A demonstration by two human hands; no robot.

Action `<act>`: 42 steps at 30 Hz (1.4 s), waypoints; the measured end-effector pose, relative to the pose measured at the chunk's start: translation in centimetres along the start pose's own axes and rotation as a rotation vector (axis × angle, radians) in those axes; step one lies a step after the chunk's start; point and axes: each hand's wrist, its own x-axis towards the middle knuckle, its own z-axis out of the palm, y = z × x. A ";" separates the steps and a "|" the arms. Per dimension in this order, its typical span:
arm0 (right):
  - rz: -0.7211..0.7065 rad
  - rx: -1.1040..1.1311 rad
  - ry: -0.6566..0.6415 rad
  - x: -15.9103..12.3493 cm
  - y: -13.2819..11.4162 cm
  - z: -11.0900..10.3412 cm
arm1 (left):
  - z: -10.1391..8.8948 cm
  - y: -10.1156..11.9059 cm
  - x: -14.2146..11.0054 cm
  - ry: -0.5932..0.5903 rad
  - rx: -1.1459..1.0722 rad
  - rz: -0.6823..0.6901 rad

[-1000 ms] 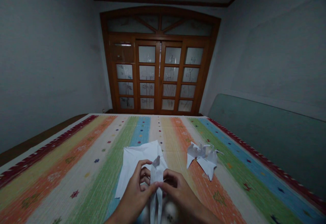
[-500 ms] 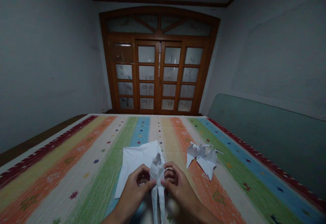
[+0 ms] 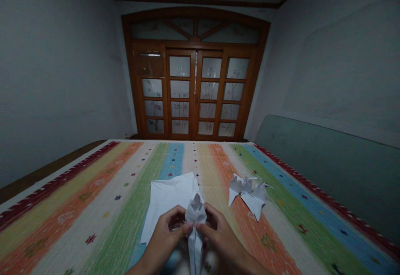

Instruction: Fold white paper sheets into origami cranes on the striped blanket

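Folded paper (image 3: 196, 216): thin, white, sharply creased; broad and diamond-like above, narrowing to slim strips split by a slit; between left hand and right hand, above near part of cloth (image 3: 103, 208).
Long axis: nearly straight up the view; pointed, grey-shaded tip toward wooden doors (image 3: 195, 91), strips toward the body.
Left hand (image 3: 168, 233): pinching left edge, thumb in front, fingers curled.
Right hand (image 3: 220, 231): pinching right edge likewise, thumb near the other.
White sheet (image 3: 170, 191): flat, smooth, just beyond left hand.
Folded figures (image 3: 254, 204): angular, spiky, bunched at right.
Cloth texture: woven-looking, striped.
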 end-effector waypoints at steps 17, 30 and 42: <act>-0.019 -0.026 -0.014 -0.5 0.2 0.7 | 0.8 -0.7 -0.8 -0.110 -0.039 -0.162; 0.034 -0.085 -0.005 -0.5 0.8 0.5 | 0.5 -3.0 -0.4 -0.143 -0.153 -0.202; -0.003 0.020 0.011 0.1 -0.2 -0.2 | 0.3 -0.2 -0.5 -0.105 -0.063 -0.173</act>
